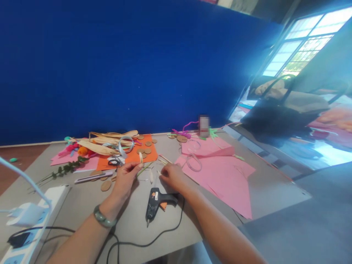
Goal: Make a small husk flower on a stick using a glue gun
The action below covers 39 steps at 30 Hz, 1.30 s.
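Note:
Between the thumb and fingers of my left hand point(128, 178) stands a pale petal-shaped piece point(141, 157), with a thin green stem point(143, 169) beside the thumb. My right hand point(173, 178) is closed in a pinch a little to the right. A small pale tip point(158, 172) shows at its fingertips, too small to name. Another pale petal-shaped piece point(151, 176) lies on the table between my hands. Just below my right hand, a black hot glue gun point(154, 203) rests on its side, nozzle toward me.
Dried husks point(103, 148), a tape roll point(126, 146) and wooden discs point(147, 150) lie around orange paper point(153, 146). A utility knife point(93, 177) is left of my hand. Pink paper point(222, 179) covers the right side. A power strip point(52, 205) and black cable point(148, 243) are near me.

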### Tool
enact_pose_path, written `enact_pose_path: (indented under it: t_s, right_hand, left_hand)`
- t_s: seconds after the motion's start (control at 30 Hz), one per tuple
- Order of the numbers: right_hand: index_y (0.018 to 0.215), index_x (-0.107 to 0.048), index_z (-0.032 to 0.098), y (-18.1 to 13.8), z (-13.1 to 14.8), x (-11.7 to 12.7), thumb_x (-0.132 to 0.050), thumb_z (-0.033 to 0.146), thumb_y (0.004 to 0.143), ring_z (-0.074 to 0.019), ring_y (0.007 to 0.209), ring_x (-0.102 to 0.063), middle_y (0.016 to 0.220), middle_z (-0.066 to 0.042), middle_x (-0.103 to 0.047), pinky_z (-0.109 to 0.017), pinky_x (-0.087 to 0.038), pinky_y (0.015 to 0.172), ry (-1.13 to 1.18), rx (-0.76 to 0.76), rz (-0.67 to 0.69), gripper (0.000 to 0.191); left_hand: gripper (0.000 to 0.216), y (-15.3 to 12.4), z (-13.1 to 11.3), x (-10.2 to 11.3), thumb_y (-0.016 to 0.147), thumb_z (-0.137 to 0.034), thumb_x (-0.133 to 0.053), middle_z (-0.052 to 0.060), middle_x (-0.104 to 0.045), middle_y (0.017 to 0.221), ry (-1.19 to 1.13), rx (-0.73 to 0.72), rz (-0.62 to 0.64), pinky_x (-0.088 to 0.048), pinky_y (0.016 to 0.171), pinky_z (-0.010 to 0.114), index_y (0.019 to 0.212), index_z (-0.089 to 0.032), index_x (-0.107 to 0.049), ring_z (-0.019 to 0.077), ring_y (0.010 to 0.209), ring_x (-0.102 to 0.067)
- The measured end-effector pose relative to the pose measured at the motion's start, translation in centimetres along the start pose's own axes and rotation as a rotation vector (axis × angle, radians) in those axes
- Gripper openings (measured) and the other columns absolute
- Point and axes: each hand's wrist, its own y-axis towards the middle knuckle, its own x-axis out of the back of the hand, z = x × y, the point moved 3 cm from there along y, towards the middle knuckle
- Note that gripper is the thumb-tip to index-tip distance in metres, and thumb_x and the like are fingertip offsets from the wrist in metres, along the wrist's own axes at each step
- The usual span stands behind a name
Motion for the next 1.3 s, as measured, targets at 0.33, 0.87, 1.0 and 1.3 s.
enact_pose_path:
  t_s: [0.33,0.87,1.0,1.3]
  right_hand:
    - [0.073,-0.069,0.016,0.4,0.3,-0.4,-0.057,0.017,0.081,-0.0196,0.082,-0.060,0.084,-0.008,-0.071,-0.033,-0.028,0.075,-0.104,0.023,-0.008,0.015]
    - [0.076,-0.069,0.016,0.3,0.4,-0.2,-0.057,0.023,0.083,-0.0191,0.083,-0.061,0.088,-0.008,-0.072,-0.032,-0.028,0.076,-0.141,0.041,0.038,0.016]
    - [0.079,-0.070,0.017,0.3,0.1,0.1,-0.059,0.027,0.083,-0.0178,0.083,-0.061,0.088,-0.006,-0.072,-0.031,-0.028,0.076,-0.153,0.059,0.056,0.015]
    - [0.078,-0.070,0.013,0.4,1.0,0.0,-0.053,0.014,0.083,-0.0217,0.085,-0.061,0.091,-0.014,-0.071,-0.034,-0.027,0.077,-0.243,0.097,0.056,0.018]
  left_hand:
    - [0.027,-0.3,0.4,-0.4,0.058,-0.037,-0.084,-0.004,-0.058,0.055,0.011,0.013,0.054,-0.030,0.047,0.020,0.071,-0.015,-0.073,0.0061,0.049,-0.039]
    - [0.023,-0.4,0.7,-0.5,0.063,-0.034,-0.081,-0.002,-0.062,0.061,0.051,0.004,0.089,-0.037,0.055,0.021,0.074,-0.016,-0.073,0.0080,0.055,-0.046]
    - [0.022,-0.4,0.8,-0.6,0.061,-0.032,-0.082,-0.001,-0.065,0.065,0.056,0.012,0.082,-0.039,0.058,0.022,0.073,-0.016,-0.073,0.0096,0.058,-0.050]
    - [0.018,-0.5,1.0,-0.5,0.063,-0.031,-0.080,-0.001,-0.066,0.066,0.088,0.011,0.123,-0.041,0.061,0.023,0.072,-0.017,-0.073,0.0107,0.060,-0.052]
